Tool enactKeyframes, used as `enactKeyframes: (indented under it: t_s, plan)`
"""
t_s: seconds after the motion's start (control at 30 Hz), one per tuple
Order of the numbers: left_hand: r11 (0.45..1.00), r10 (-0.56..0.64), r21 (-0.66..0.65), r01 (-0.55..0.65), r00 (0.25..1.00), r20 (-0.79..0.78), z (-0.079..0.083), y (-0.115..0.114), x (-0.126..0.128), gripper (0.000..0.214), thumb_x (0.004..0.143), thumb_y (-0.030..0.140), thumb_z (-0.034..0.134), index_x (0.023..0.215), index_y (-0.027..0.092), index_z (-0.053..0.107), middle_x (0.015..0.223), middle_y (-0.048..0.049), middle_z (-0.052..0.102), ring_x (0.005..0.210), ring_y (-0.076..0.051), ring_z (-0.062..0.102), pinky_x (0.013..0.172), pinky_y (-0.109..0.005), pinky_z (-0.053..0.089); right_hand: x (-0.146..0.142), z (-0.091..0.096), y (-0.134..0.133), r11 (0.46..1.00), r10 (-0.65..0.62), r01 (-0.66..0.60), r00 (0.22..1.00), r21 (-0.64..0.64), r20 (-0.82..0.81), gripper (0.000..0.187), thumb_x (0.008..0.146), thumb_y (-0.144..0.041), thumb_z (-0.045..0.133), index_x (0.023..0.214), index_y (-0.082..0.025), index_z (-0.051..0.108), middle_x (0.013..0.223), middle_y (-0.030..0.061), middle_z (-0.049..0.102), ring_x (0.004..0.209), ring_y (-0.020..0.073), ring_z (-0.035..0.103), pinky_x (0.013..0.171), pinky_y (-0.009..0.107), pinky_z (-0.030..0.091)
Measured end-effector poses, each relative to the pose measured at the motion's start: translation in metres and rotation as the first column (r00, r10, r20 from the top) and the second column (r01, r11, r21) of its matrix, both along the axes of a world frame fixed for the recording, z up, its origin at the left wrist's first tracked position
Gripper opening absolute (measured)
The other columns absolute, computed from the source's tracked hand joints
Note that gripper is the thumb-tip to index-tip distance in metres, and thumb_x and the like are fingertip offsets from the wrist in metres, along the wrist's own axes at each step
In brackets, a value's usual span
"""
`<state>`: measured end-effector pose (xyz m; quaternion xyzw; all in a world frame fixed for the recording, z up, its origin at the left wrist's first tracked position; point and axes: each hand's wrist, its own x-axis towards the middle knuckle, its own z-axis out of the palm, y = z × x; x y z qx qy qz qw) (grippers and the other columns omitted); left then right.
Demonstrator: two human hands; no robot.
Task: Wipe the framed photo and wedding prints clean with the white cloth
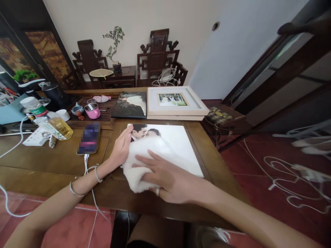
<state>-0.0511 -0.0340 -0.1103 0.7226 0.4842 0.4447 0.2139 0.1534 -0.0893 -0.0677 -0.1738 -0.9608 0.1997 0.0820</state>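
A photo panel (183, 144) showing two people lies flat on the wooden table in front of me. My right hand (165, 175) presses a white cloth (152, 148) onto its lower left part, fingers spread over the fabric and the thumb tucked at a fold. The cloth covers much of the picture's left side and hangs over the near edge. Along the panel's left edge rests my left hand (121, 146), its fingers stretched out together and touching the border. A bracelet circles the left wrist; a ring shows on the right hand.
Behind the panel lie a dark photo panel (130, 104) and a pale framed photo (176, 102). Leftward are a phone (88, 138) on a cable, a pink cup (92, 111), a bottle of yellow liquid (58, 125) and a power strip (36, 136). A plaid bag (219, 117) sits right.
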Motion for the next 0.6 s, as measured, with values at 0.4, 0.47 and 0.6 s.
enactKeyframes:
  t_s: [0.4,0.47,0.6]
  plan:
    - [0.995,-0.096,-0.042,0.086,0.892,-0.442,-0.018,0.003,0.001,0.04,0.094,0.02,0.038,0.132,0.013,0.049,0.144,-0.0145,0.044,0.137,-0.025,0.036,0.111,-0.047,0.034,0.061,-0.005,0.042,0.872,-0.484,0.48,0.875,-0.098,-0.017,0.034,0.091,-0.041,0.042,0.1,-0.02,0.067,0.117,0.0109,0.067,0.124,0.037,0.048,0.097,0.055,0.041]
    - [0.996,-0.091,-0.026,0.088,0.896,-0.436,-0.018,0.003,0.001,0.04,0.094,0.019,0.038,0.132,0.014,0.049,0.143,-0.0141,0.045,0.136,-0.024,0.038,0.111,-0.046,0.035,0.052,-0.006,0.062,0.86,-0.502,0.486,0.86,-0.159,-0.088,0.038,0.092,-0.045,0.039,0.096,-0.021,0.067,0.109,0.0087,0.069,0.115,0.0342,0.055,0.096,0.053,0.042]
    - [0.993,-0.101,0.02,0.119,0.91,-0.401,-0.017,0.003,0.001,0.04,0.093,0.017,0.039,0.131,0.013,0.051,0.141,-0.0135,0.048,0.134,-0.024,0.041,0.111,-0.044,0.036,0.014,-0.002,0.099,0.808,-0.532,0.413,0.818,-0.42,-0.219,0.035,0.09,-0.049,0.044,0.093,-0.022,0.066,0.102,0.0062,0.07,0.093,0.0262,0.064,0.087,0.045,0.048]
